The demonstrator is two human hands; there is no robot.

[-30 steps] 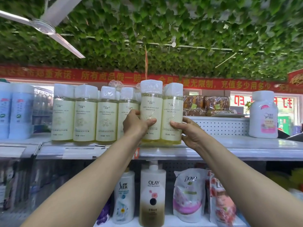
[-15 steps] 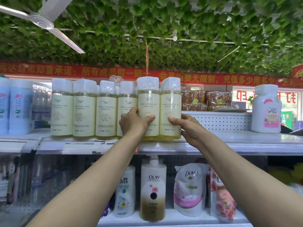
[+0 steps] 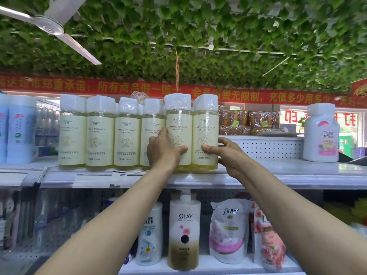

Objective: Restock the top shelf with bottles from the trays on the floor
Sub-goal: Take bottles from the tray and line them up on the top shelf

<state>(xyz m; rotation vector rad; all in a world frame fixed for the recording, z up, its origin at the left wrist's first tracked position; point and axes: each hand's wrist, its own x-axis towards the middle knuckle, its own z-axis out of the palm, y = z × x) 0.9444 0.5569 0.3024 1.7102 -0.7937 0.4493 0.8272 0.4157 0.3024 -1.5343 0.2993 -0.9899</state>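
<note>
Setting: a shop aisle under a ceiling of green leaves (image 3: 218,32), with a ceiling fan (image 3: 49,26) at upper left and a red banner (image 3: 248,95) running behind the top shelf (image 3: 278,179).
Left hand: the left hand (image 3: 162,153) grasps a yellow bottle (image 3: 178,126), thumb across the label front and fingers wrapped behind its left side.
Right hand: the right hand (image 3: 226,153) grasps a second yellow bottle (image 3: 205,124), thumb on the label front, fingers curled round its right side.
Held bottles: both stand upright, touching each other, bases on the top shelf near its front edge, about mid-length.
Row: four matching bottles (image 3: 100,132) stand upright to the left along the same front edge, the nearest touching the left-hand bottle.
Further out: blue bottles (image 3: 19,130) at the shelf's left end; a white jar (image 3: 320,133) toward its right end, well apart.
Behind: wrapped bread packs (image 3: 250,120) beyond the shelf.
Lower shelf: an Olay pump bottle (image 3: 184,231) and a Dove pouch (image 3: 228,231) side by side.
</note>
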